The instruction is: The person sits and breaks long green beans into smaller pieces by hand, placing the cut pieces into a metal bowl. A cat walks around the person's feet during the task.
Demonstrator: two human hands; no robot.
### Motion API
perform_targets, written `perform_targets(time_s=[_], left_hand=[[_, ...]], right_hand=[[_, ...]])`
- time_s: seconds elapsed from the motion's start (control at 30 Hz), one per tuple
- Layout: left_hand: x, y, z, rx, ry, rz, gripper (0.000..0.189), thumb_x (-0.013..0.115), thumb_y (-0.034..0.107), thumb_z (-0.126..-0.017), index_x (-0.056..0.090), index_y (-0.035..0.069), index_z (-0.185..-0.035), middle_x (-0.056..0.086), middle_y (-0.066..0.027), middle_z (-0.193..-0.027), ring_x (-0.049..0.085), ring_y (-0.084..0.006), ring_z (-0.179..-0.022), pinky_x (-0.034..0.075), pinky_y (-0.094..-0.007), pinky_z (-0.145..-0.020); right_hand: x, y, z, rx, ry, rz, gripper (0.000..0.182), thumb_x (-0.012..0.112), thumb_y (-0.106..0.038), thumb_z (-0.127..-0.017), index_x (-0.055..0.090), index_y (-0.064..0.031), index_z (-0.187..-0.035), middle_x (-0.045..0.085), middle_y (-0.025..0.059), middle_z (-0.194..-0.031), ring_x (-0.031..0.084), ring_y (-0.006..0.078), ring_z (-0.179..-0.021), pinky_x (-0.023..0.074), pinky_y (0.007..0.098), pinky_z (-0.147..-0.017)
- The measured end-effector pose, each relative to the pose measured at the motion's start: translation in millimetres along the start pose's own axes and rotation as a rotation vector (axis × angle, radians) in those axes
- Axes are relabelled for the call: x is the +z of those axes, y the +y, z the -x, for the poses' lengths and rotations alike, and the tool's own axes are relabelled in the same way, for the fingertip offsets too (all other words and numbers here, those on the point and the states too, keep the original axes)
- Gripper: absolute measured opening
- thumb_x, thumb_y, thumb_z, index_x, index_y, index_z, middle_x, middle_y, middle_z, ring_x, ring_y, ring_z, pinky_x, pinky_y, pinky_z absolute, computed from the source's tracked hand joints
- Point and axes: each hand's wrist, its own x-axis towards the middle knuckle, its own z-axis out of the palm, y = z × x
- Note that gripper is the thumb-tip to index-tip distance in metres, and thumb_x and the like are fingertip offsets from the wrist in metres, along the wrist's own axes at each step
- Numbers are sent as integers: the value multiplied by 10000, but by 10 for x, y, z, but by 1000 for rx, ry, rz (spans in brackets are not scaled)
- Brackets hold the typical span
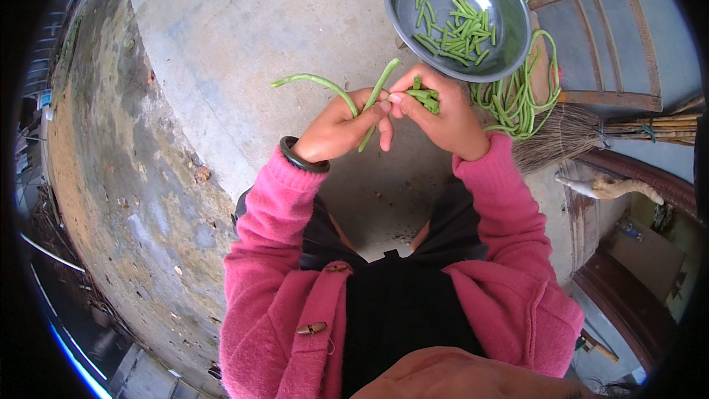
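Note:
My left hand [346, 124] grips a long green bean [321, 82] whose ends stick out on either side of the fingers. A straight bean length [381, 83] crosses it at the thumb. Several short cut bean pieces [425, 95] are tucked in my right hand [443, 111], its thumb and forefinger pinched together close to the left fingertips. Beyond my right hand is a steel basin [407, 39] with many short bean pieces [465, 33] on its bottom. Whole long beans [512, 102] hang in a loose bundle just right of the basin.
A wooden chair [606, 39] carries the long beans. Under them lies a twig broom [559, 133] with a bundled handle. An orange-and-white cat [609, 185] is near a dark red door sill [642, 177] at right. Concrete floor [221, 39] spreads ahead and left.

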Motion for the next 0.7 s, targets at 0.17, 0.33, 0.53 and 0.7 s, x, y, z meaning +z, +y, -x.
perform_targets(time_s=[0.17,0.33,0.53,0.7], left_hand=[[61,-199,-76,171,146,-108,212,443,173,-1023,589,32,-962,626,-7,-696,524,-88,-621,426,-258,-592],[99,-341,-147,214,287,-134,235,451,170,-1022,590,12,-918,611,-10,-698,532,-82,-628,417,-252,-582],[-48,-254,-203,71,539,-61,306,428,232,-1039,604,-15,-1003,656,-70,-856,417,-38,-498,320,-209,-454],[64,-19,-71,253,362,145,365,414,259,-1045,597,-34,-1162,648,-141,-1159,367,-24,-483,308,-180,-444]], right_hand=[[115,154,45,-146,102,151,92,648,-66,-899,575,-12,-910,620,100,-707,648,227,-640,475,326,-560],[218,251,110,-431,140,491,184,670,23,-857,554,-5,-997,611,129,-761,631,272,-621,478,334,-533],[475,7,287,-690,84,362,120,624,4,-896,547,-21,-984,598,88,-766,606,215,-587,453,309,-496],[180,53,98,234,166,-367,189,528,-226,-1006,604,-53,-1007,550,3,-725,478,73,-567,369,237,-468]])
